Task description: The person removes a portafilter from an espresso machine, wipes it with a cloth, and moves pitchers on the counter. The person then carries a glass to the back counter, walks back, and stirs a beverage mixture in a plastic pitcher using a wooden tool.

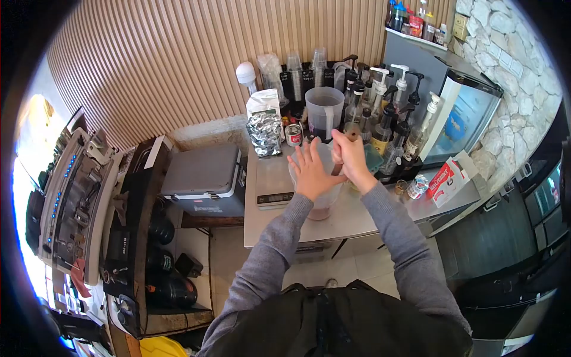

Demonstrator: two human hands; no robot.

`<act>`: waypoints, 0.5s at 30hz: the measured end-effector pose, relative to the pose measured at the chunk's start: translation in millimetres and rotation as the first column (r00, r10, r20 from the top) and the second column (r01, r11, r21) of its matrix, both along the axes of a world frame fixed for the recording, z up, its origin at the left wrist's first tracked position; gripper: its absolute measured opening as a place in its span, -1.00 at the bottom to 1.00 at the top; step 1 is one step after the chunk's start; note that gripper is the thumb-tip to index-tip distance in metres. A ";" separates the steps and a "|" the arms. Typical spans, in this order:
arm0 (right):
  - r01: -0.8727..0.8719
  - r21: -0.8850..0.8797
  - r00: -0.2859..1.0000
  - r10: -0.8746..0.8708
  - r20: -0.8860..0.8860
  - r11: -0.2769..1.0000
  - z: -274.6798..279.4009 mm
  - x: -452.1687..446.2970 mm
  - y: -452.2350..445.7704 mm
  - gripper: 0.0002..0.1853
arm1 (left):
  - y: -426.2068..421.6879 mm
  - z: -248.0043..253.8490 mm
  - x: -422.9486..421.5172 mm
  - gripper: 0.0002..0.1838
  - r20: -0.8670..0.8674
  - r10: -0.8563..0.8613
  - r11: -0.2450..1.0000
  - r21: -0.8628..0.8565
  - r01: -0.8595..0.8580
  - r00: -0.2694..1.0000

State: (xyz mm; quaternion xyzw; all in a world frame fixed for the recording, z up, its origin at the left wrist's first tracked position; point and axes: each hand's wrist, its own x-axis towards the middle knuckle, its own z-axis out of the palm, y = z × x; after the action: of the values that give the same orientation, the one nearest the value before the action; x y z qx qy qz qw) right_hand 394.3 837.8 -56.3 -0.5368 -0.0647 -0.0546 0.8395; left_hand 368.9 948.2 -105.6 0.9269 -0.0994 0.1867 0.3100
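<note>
A translucent pitcher point(322, 212) stands at the front edge of the counter, with a pinkish content low inside it. My left hand point(313, 171) is over the pitcher's near side, fingers spread and apart; whether the palm touches the wall I cannot tell. Beside it, my right hand point(351, 157) is closed in a fist at the pitcher's right side. What its fingers wrap round is hidden. Behind both hands is a second translucent pitcher point(325, 100) with a handle. A digital scale point(275, 199) lies to the left of my left hand.
Several pump bottles point(383, 128) crowd the right back. A silver bag point(264, 135) and a can point(294, 134) stand behind the scale. At right are a creamer box point(449, 181) and another can point(418, 186). A grey cooler point(202, 178) and espresso machine point(74, 202) are left.
</note>
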 end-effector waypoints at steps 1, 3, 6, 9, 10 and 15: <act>-0.024 0.009 1.000 0.025 -0.008 1.000 0.6 -0.1 4.4 -0.52 | 0.5 -1.3 0.7 0.34 0.000 0.000 1.000 0.017 0.000 1.000; -0.073 -0.014 0.997 0.073 0.032 0.997 -7.6 18.8 11.7 -0.55 | -0.1 -3.7 2.4 0.33 -0.011 0.007 1.000 0.030 -0.006 1.000; 0.080 -0.083 0.988 -0.069 0.137 0.993 -0.7 33.0 34.7 -0.51 | 0.3 -10.0 6.9 0.33 -0.010 0.021 0.998 0.052 -0.021 1.000; 0.108 -0.082 0.978 -0.091 0.186 0.991 1.1 49.2 33.9 -0.51 | 1.3 -8.0 6.1 0.36 -0.008 0.020 0.999 0.035 -0.020 1.000; 0.109 -0.121 0.975 -0.083 0.206 0.987 -0.8 52.9 27.6 -0.52 | 0.5 -4.0 3.5 0.39 -0.017 0.003 1.000 0.006 -0.003 1.000; 0.192 -0.155 0.955 -0.148 0.258 0.969 -14.8 36.6 -16.5 -0.54 | -0.7 0.5 -1.6 0.38 0.003 0.013 1.000 -0.013 -0.013 1.000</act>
State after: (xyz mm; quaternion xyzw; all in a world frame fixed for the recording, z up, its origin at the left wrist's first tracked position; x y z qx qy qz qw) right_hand 430.9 821.3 -71.1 -0.6025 -0.1258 -0.1867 0.7657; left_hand 367.3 947.5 -105.1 0.9251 -0.0927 0.1911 0.3148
